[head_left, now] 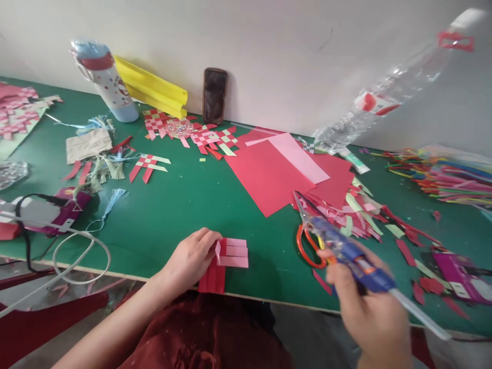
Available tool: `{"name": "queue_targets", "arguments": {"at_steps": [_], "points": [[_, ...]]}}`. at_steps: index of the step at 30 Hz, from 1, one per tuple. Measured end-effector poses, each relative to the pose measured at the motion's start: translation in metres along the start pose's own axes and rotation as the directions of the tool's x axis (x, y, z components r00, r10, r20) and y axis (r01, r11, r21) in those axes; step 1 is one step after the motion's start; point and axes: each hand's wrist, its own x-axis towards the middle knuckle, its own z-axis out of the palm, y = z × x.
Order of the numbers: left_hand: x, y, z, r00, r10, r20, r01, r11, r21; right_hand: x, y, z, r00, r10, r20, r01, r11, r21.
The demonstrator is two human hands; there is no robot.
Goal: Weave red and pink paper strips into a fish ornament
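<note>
Flask [111, 87], contents hidden, glue gun [351, 256] in right hand [371, 310]

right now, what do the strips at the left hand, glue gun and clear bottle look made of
Red and pink strips: probably matte paper, showing flat color and crisp cut edges.
Glue gun: likely hard plastic, judging by its molded blue body, though blur hides the finish.
Clear bottle: apparently glossy plastic, transparent with bright highlights.

Text: none readable | bottle label [378, 103]: blurred, illegible
</note>
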Motion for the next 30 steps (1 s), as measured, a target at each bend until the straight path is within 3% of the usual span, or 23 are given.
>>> {"name": "queue_targets", "arguments": {"at_steps": [4,8,20,30], "points": [[0.0,-0.001,0.0,1.0,-0.002,-0.001,0.002,1.0,-0.017,-0.015,-0.022,0.026,0.936,-0.074,0.343,-0.017,0.967,0.255],[0.001,-0.001,0.0,1.0,0.002,-0.001,-0.002,1.0,-0.027,-0.017,-0.033,0.046,0.849,-0.099,0.519,-0.057,0.959,0.276],[0.0,-0.003,0.002,0.998,0.036,-0.043,-0.039,0.997,-0.063,-0.005,-0.044,0.064,0.845,-0.125,0.52,0.055,0.988,0.147],[-0.001,-0.006,0.005,0.998,0.039,-0.057,-0.044,0.996,-0.079,-0.009,-0.047,0.069,0.877,-0.168,0.451,0.166,0.985,0.046]]}}
